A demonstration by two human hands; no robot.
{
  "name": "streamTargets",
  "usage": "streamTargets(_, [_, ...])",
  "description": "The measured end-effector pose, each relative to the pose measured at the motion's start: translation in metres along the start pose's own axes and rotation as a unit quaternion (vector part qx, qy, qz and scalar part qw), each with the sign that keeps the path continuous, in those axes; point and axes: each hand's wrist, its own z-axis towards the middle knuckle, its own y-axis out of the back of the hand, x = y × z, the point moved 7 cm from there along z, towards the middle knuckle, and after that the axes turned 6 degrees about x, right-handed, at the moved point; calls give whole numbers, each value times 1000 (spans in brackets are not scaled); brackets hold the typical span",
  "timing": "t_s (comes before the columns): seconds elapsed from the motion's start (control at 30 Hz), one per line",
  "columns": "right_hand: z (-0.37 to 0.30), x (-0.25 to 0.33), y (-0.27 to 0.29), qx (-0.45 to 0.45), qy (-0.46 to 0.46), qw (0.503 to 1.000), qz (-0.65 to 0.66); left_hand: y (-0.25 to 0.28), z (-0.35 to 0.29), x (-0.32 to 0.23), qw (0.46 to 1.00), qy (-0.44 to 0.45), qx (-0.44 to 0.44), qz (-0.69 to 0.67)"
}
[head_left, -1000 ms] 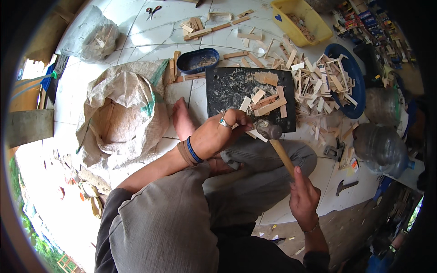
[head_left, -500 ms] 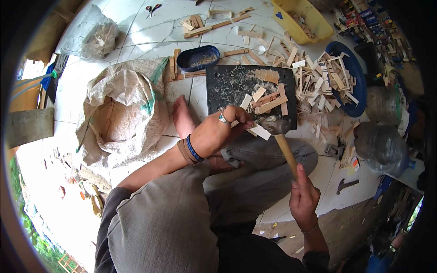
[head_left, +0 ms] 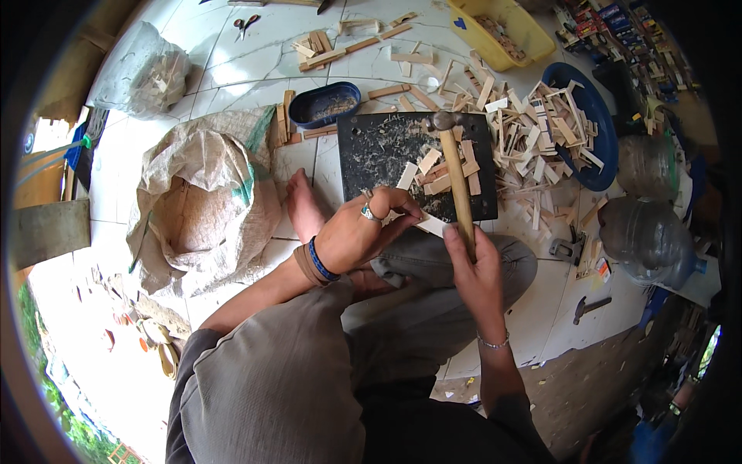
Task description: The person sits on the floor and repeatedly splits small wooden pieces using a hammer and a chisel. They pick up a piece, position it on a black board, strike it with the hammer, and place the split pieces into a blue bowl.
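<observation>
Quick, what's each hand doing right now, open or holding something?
Left hand: closed, pinching a short pale wooden strip.
Right hand: closed around the wooden handle of a hammer.

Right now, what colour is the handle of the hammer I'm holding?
The handle is yellowish tan, clearest in the head view.

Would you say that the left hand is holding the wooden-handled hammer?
No, the right hand is gripping the wooden-handled hammer instead.
</observation>
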Motion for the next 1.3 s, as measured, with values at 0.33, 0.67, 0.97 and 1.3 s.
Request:
streamTargets(0.33, [14,-3,-8,31,-25,999,14,10,1,3,999,8,15,-34])
streamTargets(0.67, [24,-7,-6,31,-65,994,77,-8,2,23,990,78,61,-103])
streamTargets(0.97, [30,-6,-12,33,-78,988,131,-10,-1,28,969,144,33,-198])
streamTargets(1.3, [36,-2,-21,33,-69,984,159,-10,-1,28,969,118,8,-219])
